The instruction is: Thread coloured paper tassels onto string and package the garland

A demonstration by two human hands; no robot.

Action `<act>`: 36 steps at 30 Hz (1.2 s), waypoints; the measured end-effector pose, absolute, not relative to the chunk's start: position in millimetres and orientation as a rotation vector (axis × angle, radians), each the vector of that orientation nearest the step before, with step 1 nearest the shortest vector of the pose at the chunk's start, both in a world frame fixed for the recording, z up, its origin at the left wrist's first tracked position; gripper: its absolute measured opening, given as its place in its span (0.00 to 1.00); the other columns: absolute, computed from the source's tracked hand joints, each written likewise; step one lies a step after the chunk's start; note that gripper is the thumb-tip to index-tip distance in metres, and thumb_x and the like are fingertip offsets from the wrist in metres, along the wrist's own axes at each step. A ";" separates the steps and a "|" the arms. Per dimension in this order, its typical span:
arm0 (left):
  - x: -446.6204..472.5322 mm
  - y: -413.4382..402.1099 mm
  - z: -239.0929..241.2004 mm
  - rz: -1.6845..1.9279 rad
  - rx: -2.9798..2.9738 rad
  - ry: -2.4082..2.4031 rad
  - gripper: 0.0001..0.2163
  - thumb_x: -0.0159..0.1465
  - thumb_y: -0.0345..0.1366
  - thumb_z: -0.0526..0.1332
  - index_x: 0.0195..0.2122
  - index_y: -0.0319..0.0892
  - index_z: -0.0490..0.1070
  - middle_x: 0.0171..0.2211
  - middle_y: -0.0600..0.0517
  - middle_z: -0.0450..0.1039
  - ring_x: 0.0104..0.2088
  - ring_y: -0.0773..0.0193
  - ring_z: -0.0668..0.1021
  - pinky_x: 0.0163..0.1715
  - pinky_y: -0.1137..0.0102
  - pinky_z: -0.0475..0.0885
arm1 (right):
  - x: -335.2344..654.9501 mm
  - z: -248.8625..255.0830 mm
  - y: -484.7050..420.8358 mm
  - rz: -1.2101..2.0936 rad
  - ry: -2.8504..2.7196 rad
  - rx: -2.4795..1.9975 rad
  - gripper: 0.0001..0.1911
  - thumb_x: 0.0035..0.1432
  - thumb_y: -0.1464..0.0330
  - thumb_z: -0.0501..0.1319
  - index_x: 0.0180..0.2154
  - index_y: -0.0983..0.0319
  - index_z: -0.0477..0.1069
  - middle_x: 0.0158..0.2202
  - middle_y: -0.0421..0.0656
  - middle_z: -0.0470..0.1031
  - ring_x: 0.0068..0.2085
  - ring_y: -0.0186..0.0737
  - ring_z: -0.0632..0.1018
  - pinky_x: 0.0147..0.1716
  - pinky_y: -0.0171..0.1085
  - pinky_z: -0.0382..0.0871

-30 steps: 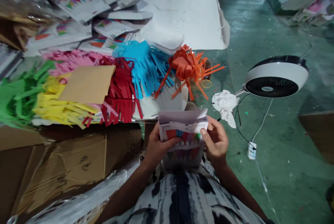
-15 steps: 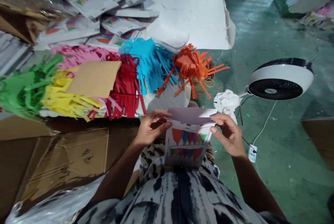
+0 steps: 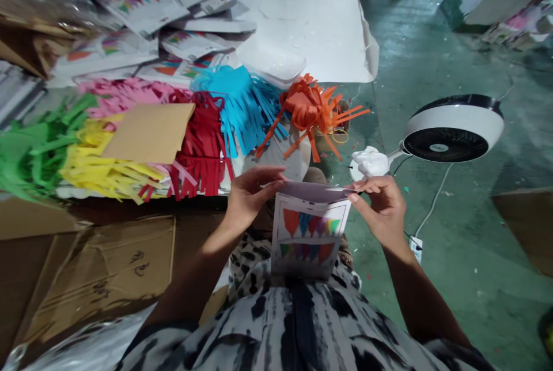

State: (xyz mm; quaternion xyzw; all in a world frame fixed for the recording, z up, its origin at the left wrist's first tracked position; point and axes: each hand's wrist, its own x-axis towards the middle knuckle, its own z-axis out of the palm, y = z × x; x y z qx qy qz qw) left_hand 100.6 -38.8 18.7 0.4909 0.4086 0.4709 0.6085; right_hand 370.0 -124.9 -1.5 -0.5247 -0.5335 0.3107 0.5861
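Note:
A white printed envelope (image 3: 309,238) with pictures of coloured tassels hangs upright in front of my body. My left hand (image 3: 250,195) pinches its upper left corner between thumb and fingers. At the upper right corner my right hand (image 3: 380,207) grips it the same way. The flap at the top is folded over toward the mouth, and what lies inside is hidden. Just beyond the hands lie fringed paper tassels: orange (image 3: 309,109), blue (image 3: 242,106), dark red (image 3: 203,146), yellow (image 3: 97,158), pink (image 3: 129,94) and green (image 3: 38,143).
A brown card (image 3: 149,132) rests on the tassels. Printed packets (image 3: 142,8) pile up at the back left of the white-covered table (image 3: 319,25). Cardboard (image 3: 116,273) lies at lower left. On the right stands a fan (image 3: 453,129), with a power strip (image 3: 415,249) on the floor.
The envelope's top flap, raised earlier, has tipped down toward the mouth. Both hands stay at the top corners, with the fingers shifted slightly along the edge. The view has turned a little.

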 end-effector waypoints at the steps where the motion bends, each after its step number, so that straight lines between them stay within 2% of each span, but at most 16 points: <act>1: 99.7 -39.0 18.7 1.066 1.197 0.971 0.10 0.59 0.40 0.77 0.39 0.45 0.85 0.37 0.49 0.83 0.40 0.60 0.84 0.41 0.69 0.78 | 371.3 -0.5 -125.2 0.724 -1.277 -1.237 0.06 0.64 0.69 0.70 0.43 0.53 0.77 0.39 0.39 0.79 0.42 0.41 0.81 0.45 0.42 0.73; 3: 98.5 -39.3 18.3 1.032 1.275 1.002 0.08 0.60 0.42 0.76 0.34 0.44 0.87 0.38 0.47 0.84 0.40 0.59 0.84 0.41 0.69 0.77 | 373.3 3.1 -125.4 0.714 -1.323 -1.273 0.02 0.67 0.68 0.67 0.39 0.54 0.79 0.37 0.39 0.80 0.39 0.39 0.79 0.42 0.40 0.71; 4: 98.5 -39.7 18.2 1.024 1.284 1.003 0.08 0.60 0.42 0.75 0.33 0.44 0.87 0.37 0.47 0.84 0.40 0.58 0.84 0.40 0.69 0.78 | 373.7 5.4 -125.2 0.722 -1.324 -1.288 0.03 0.68 0.67 0.67 0.37 0.55 0.79 0.36 0.39 0.80 0.38 0.39 0.78 0.41 0.40 0.70; 7: 100.6 -41.8 20.5 1.001 1.214 1.015 0.08 0.60 0.43 0.75 0.33 0.44 0.87 0.35 0.48 0.85 0.36 0.59 0.84 0.37 0.69 0.78 | 373.2 13.3 -124.2 0.814 -1.282 -1.343 0.05 0.67 0.64 0.68 0.36 0.56 0.79 0.34 0.39 0.78 0.36 0.39 0.77 0.38 0.38 0.70; 12: 102.2 -47.5 30.1 0.937 1.097 1.055 0.08 0.57 0.40 0.77 0.36 0.44 0.87 0.30 0.50 0.85 0.29 0.63 0.82 0.29 0.72 0.74 | 371.4 21.4 -125.8 0.933 -1.260 -1.373 0.03 0.65 0.64 0.70 0.39 0.55 0.82 0.35 0.39 0.79 0.37 0.38 0.77 0.37 0.37 0.71; 22: 100.1 -54.0 29.2 0.979 1.066 0.907 0.07 0.59 0.38 0.77 0.34 0.41 0.87 0.38 0.47 0.85 0.41 0.56 0.85 0.40 0.69 0.78 | 373.8 17.9 -126.2 1.036 -1.245 -1.251 0.04 0.64 0.67 0.71 0.39 0.51 0.84 0.39 0.39 0.81 0.43 0.40 0.79 0.41 0.38 0.72; 30: 96.6 -55.4 5.6 1.127 1.280 0.754 0.04 0.65 0.37 0.73 0.37 0.44 0.87 0.38 0.44 0.85 0.39 0.54 0.86 0.42 0.63 0.80 | 383.8 11.8 -122.8 1.096 -1.356 -1.139 0.08 0.65 0.70 0.70 0.42 0.49 0.84 0.39 0.39 0.83 0.44 0.40 0.81 0.42 0.38 0.73; 36: 95.1 -55.9 3.6 1.158 1.382 0.694 0.06 0.68 0.35 0.69 0.38 0.44 0.87 0.39 0.43 0.85 0.39 0.54 0.87 0.42 0.63 0.81 | 392.7 16.1 -120.5 1.087 -1.500 -1.108 0.10 0.66 0.71 0.69 0.44 0.50 0.85 0.43 0.41 0.85 0.44 0.39 0.82 0.42 0.36 0.76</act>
